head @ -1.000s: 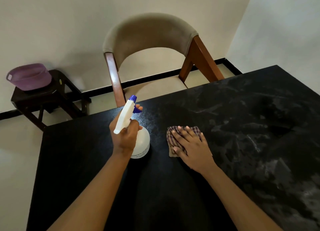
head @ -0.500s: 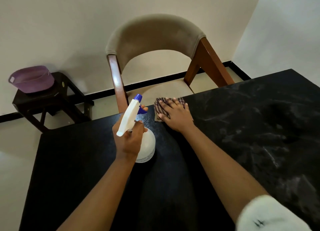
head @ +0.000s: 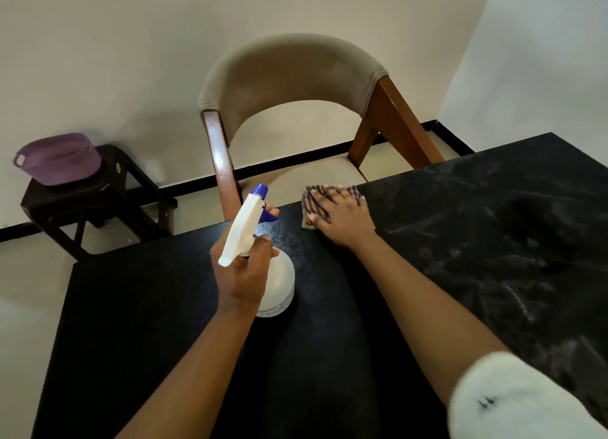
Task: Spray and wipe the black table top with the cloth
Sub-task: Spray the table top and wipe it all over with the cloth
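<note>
My left hand (head: 243,270) grips a white spray bottle (head: 279,284) by its neck, a finger on the blue trigger, its blue nozzle pointing away from me. It hovers over the left part of the black table top (head: 148,307). My right hand (head: 342,218) lies flat on a checked cloth (head: 312,198), pressing it onto the table at the far edge. Most of the cloth is hidden under the fingers. The right half of the table shows pale dusty smears; a fine wet speckle lies in front of the nozzle.
A wooden chair (head: 289,76) with a beige padded back stands just beyond the table's far edge. At the left, a dark stool (head: 98,201) carries a purple tub (head: 57,159). A white sleeve (head: 513,399) fills the lower right corner.
My right hand slid the cloth away from me, from the table's middle up to its far edge. The left hand kept the bottle in much the same place.
</note>
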Demonstrator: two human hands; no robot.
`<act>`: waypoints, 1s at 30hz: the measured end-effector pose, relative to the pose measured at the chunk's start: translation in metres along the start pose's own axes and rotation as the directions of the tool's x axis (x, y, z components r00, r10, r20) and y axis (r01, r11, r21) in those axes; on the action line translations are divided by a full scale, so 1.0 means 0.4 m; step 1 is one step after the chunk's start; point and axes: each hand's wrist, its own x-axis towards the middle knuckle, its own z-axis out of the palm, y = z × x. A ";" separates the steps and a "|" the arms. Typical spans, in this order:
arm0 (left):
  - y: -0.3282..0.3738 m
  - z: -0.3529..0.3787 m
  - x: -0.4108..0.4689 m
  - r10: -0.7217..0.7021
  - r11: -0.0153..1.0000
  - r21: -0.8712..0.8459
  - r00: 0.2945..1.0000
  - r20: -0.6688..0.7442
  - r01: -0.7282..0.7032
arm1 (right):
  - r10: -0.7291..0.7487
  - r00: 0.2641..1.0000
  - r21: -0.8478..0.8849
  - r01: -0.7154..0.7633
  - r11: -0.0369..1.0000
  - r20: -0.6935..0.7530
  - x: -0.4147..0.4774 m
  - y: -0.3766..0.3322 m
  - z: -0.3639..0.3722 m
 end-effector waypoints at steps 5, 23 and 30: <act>0.021 -0.037 0.039 0.019 0.999 -0.048 1.000 -0.008 -0.020 | 0.007 1.000 0.012 -0.007 1.000 0.005 0.110 -0.055 -0.026; -0.117 -0.054 0.217 -0.057 0.998 -0.010 0.998 -0.021 0.057 | -0.068 0.997 0.064 0.070 0.995 -0.041 -0.216 0.001 0.200; -0.105 -0.050 0.092 -0.044 0.999 -0.029 0.999 0.028 0.045 | -0.012 1.000 0.041 0.012 0.999 -0.015 -0.351 0.078 0.169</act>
